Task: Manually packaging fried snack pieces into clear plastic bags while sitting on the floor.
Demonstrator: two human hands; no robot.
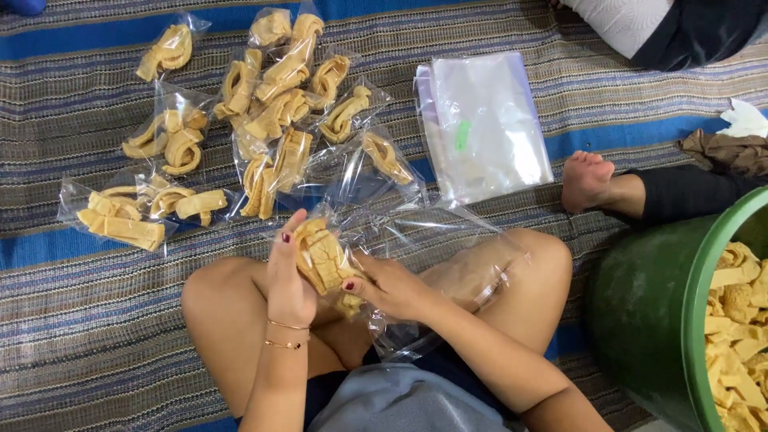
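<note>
Both hands meet over the lap: the left hand [288,280] and right hand [392,286] have their fingers clamped on a clear packet of yellow chips [324,260]. Many filled clear packets [264,120] lie toward the striped mat's [80,320] far edge, a stack of empty bags [484,128] beside them, and a green tub [648,312] of chips stands at its right edge.

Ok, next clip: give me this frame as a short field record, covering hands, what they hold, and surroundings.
left hand: grips the snack bag from the left
right hand: holds the same bag from the right
snack bag: clear plastic, yellow crackers inside
filled packets: many, spread on striped mat
empty bags: flat stack
green tub: loose crackers, at right
</note>
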